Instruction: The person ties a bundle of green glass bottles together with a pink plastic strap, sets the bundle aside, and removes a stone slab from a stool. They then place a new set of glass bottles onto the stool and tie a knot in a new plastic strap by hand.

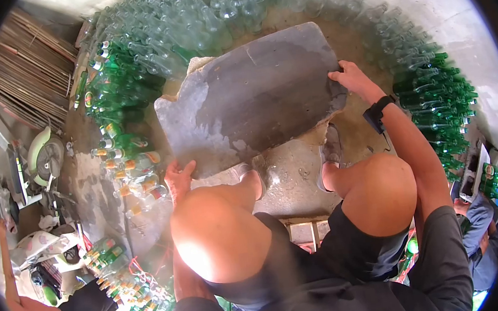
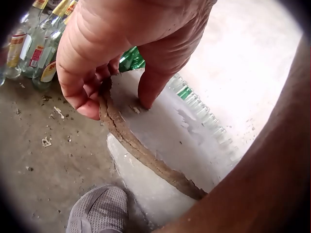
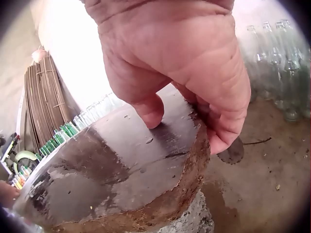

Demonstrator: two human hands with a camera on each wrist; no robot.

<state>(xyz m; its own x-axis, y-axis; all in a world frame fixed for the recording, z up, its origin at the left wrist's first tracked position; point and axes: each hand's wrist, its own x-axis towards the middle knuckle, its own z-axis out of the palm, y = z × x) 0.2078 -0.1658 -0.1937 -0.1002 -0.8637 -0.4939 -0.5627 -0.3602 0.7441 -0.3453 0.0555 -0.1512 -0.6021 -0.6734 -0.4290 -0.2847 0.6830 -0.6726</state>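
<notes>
A broad dark grey slab (image 1: 261, 89) with rough, broken edges and a damp, patchy top lies tilted before the person's knees. At its near left corner the left hand (image 1: 180, 178) grips the edge; in the left wrist view its thumb (image 2: 149, 92) presses the top face while the fingers curl under. The right hand (image 1: 358, 79) holds the right end, and the right wrist view shows the thumb (image 3: 151, 114) on top with the fingers round the brown edge. Below the slab, a pale rough block (image 3: 192, 218) shows, mostly hidden by it.
Clear bottles (image 1: 218, 10) and green bottles (image 1: 436, 97) stand in a curve along the wall. Labelled bottles (image 1: 134, 165) line the left side. A shoe (image 1: 331, 145) is close to the slab's near edge. Bundled sticks (image 1: 28, 65) and a fan (image 1: 46, 155) are farther left. Another person's arm (image 1: 9, 259) shows there.
</notes>
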